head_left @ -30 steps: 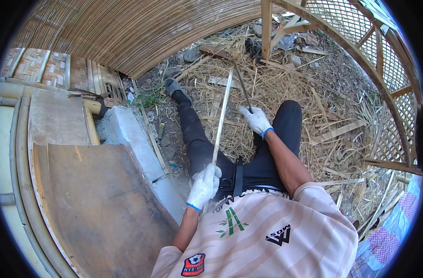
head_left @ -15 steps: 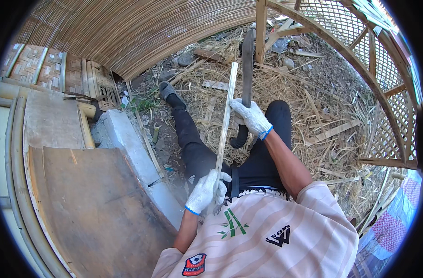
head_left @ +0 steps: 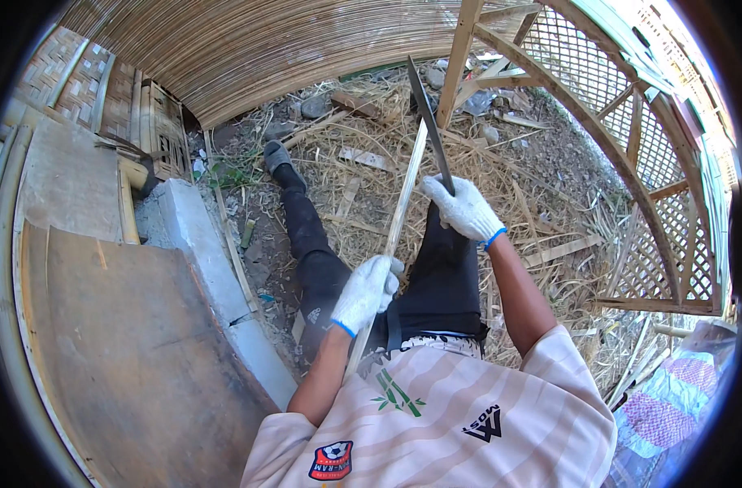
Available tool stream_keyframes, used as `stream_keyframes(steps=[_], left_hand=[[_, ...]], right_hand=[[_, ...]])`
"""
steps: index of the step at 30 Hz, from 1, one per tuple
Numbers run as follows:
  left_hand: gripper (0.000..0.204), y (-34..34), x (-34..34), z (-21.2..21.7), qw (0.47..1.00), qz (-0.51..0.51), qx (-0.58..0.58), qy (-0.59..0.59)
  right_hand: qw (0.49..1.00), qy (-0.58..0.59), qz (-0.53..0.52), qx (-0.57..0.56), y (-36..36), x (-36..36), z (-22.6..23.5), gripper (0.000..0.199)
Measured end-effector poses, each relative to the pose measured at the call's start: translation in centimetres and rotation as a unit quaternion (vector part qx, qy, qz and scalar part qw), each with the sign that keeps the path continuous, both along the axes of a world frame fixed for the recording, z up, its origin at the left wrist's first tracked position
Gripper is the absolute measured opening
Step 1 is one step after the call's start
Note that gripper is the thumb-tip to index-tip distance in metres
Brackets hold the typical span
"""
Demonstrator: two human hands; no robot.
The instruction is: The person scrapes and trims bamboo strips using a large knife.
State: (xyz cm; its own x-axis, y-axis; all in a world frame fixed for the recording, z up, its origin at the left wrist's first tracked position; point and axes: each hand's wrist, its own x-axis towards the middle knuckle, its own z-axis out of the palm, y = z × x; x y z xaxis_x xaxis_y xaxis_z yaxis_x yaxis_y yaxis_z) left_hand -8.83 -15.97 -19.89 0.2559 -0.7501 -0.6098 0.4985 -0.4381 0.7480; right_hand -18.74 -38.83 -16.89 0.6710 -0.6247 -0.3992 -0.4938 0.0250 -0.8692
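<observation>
My left hand (head_left: 367,294), in a white knit glove with a blue cuff, is closed around a long pale bamboo strip (head_left: 405,195). The strip slants up and away from my lap, its lower end reaching my shirt. My right hand (head_left: 466,210), gloved the same way, grips a machete (head_left: 437,138) with a long dark blade; the fingers hide its handle. The blade leans left, and its upper part meets or crosses the strip's far end in view; whether they touch I cannot tell. Both hands are above my dark-trousered legs.
Straw-like shavings (head_left: 371,191) cover the ground, with stones and flat wood pieces among them. A brown board (head_left: 119,325) and concrete blocks (head_left: 196,244) lie at left. A slatted bamboo screen (head_left: 249,49) stands behind, a wooden lattice frame (head_left: 578,106) at right. A patterned sack (head_left: 659,407) sits lower right.
The machete has tilted left, its blade now by the strip's far end. My left hand has moved up and away from my body, and more strip shows below it.
</observation>
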Motion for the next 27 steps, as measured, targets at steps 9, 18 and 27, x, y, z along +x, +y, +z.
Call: stream_keyframes(steps=[9, 18, 27], left_hand=[[0.030, -4.3, -0.1, -2.5, 0.999, -0.013, -0.022, 0.040], [0.029, -7.7, -1.6, -5.6, 0.999, -0.041, 0.014, 0.024], [0.040, -10.2, -0.8, -9.5, 0.971, -0.070, 0.012, -0.230]], right_hand=[[0.895, 0.160, 0.177, -0.377, -1.6, -4.0, 0.0, 0.021], [0.865, 0.222, 0.182, -0.411, -0.3, -4.5, -8.0, 0.034], [0.852, 0.238, 0.242, -0.399, -1.8, -2.0, -8.5, 0.031]])
